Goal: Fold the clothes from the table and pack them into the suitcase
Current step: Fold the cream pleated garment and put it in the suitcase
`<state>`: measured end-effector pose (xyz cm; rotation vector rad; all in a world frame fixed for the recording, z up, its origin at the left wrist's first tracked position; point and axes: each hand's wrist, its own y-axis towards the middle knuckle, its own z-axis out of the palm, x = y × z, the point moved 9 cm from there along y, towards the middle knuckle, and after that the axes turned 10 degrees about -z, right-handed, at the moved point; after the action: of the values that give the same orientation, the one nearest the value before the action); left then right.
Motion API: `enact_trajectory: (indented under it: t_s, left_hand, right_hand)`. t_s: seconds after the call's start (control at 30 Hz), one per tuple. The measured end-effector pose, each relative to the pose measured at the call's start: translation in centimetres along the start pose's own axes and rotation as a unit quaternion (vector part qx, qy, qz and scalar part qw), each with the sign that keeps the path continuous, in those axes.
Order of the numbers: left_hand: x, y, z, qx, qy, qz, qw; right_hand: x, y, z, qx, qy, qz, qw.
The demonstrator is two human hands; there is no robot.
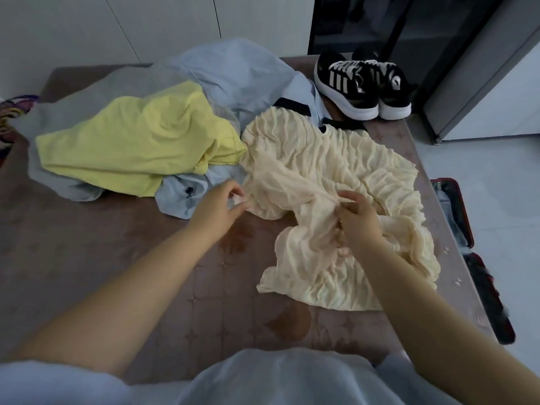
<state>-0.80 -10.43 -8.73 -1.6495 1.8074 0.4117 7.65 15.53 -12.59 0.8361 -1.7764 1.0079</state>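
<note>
A crinkled cream garment (321, 171) lies spread on the right half of the table (117, 258). My left hand (219, 206) pinches its left edge near the pile. My right hand (356, 220) grips a bunch of the cream fabric at its middle. Behind lie a yellow garment (137, 141) and light blue clothes (242, 74) in a loose heap. A red suitcase (467, 235) stands open on the floor at the table's right edge, only partly in view.
A pair of black and white sneakers (365, 86) sits at the table's far right corner. A dark cabinet (394, 24) stands behind them. A patterned object (11, 112) pokes in at the far left. Pale floor (496, 185) lies to the right.
</note>
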Motion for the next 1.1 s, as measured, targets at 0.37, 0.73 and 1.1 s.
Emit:
enact_trajectory:
  t_s: [0.37, 0.73, 1.1]
  left_hand:
    - [1.4, 6.8, 5.5, 0.007, 0.2, -0.092, 0.975]
    - [0.9, 5.1, -10.0, -0.059, -0.1, -0.108, 0.987]
    - [-3.8, 4.9, -11.4, -0.082, 0.026, -0.076, 0.993]
  right_hand:
    - [0.9, 0.1, -4.6, -0.064, -0.237, -0.078, 0.966]
    - [2.5, -8.8, 7.5, 0.239, -0.323, -0.264, 0.877]
    - [5.4, -11.1, 12.7, 0.311, -0.175, -0.308, 0.882]
